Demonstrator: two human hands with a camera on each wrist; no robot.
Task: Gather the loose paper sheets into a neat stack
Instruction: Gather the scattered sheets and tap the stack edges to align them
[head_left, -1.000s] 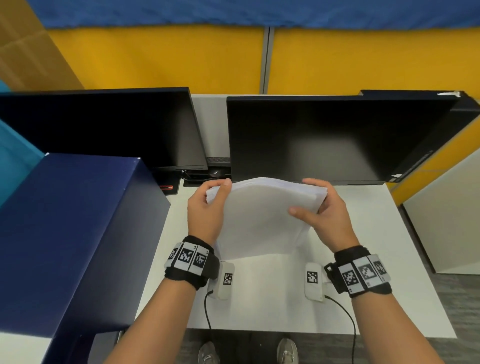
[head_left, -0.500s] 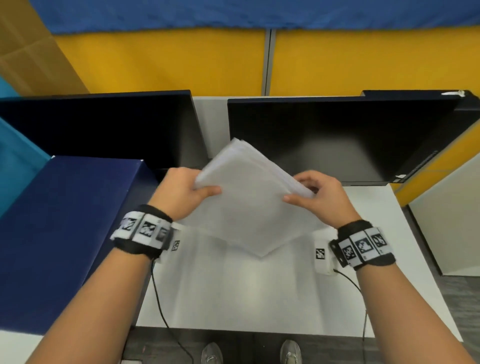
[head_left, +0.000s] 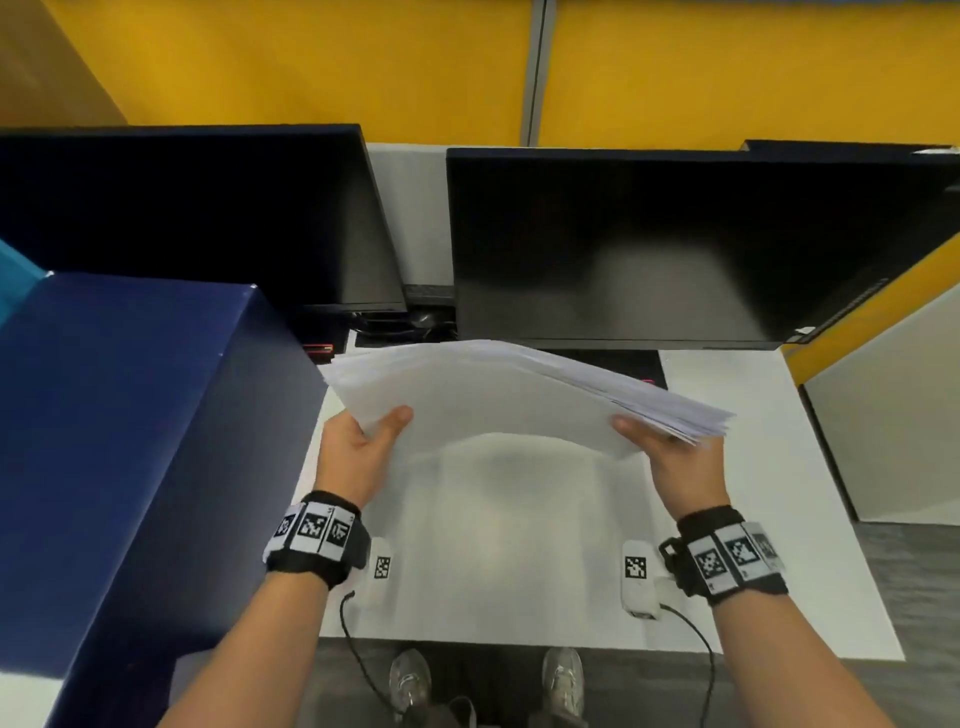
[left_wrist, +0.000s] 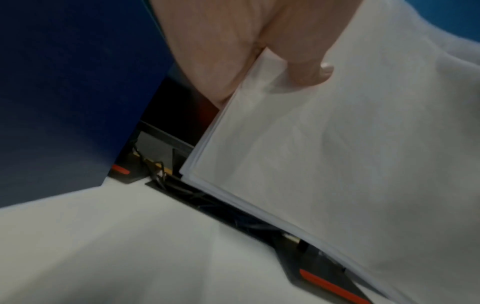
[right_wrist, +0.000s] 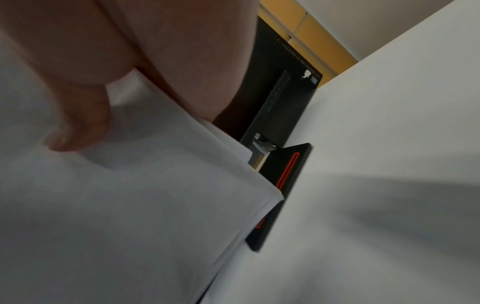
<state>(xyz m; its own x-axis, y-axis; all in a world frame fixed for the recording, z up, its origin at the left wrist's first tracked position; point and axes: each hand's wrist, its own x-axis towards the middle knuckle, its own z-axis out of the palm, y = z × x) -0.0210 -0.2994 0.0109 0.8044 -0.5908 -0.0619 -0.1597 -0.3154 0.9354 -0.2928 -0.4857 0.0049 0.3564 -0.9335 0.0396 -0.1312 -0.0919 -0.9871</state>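
Since the earlier frames, both hands have dropped and spread apart, and the paper stack has swung from a tilted diamond to lie nearly level, long edge left to right, held in the air above the white desk, near the person and in front of the two dark monitors.

Largest first: the blue box stands on the left, close beside the stack's left corner, and the right monitor rises just behind its far edge. A careless swing left or away from the person could catch a corner on either and knock the sheets askew.

The stack itself bows upward in the middle and is not square. Its right end fans out, the sheet edges stepping past one another. If it goes down like this, that offset will likely remain, so it probably needs tapping on the desk first.

The left hand grips the near left corner, thumb pressed on top; the right hand grips the near right corner the same way. In the wrist views each thumb lies flat on the top sheet, while the fingers underneath are hidden. With only the near corners pinched, the far edge is unsupported, and loosening either grip could let the lower sheets slide out.
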